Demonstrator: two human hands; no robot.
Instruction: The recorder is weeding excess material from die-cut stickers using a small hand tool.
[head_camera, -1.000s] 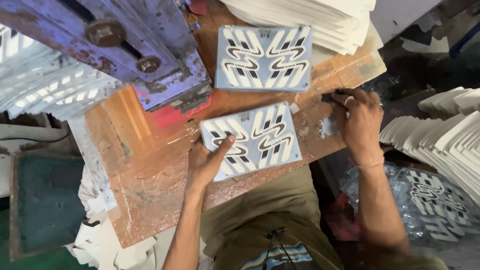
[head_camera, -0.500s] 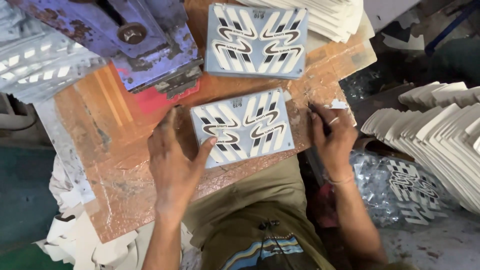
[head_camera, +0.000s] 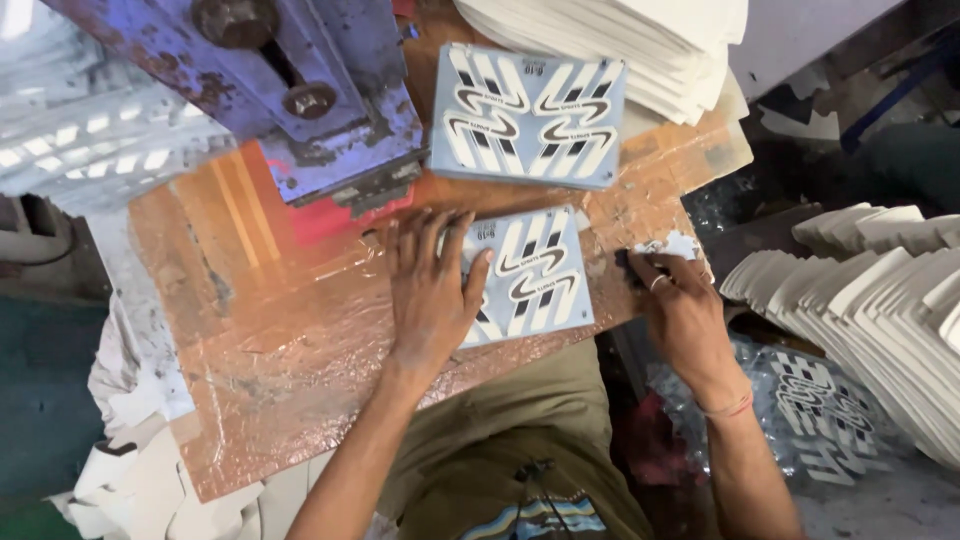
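1. The left hand (head_camera: 432, 290) lies flat, fingers spread and released, pressing the left half of a printed sheet (head_camera: 530, 275) on the worktop (head_camera: 280, 340).
2. The right hand (head_camera: 680, 300) is clenched on a small dark tool (head_camera: 630, 266) (partly hidden) at the sheet's 3 o'clock edge.
3. A second printed sheet (head_camera: 527, 115) lies at 12 o'clock, just beside a blue press (head_camera: 290, 90) at 10 o'clock.

Worn orange board (head_camera: 250, 330) under plastic film; blue metal press (head_camera: 300, 90) behind; white sheet stacks (head_camera: 880, 300) right.
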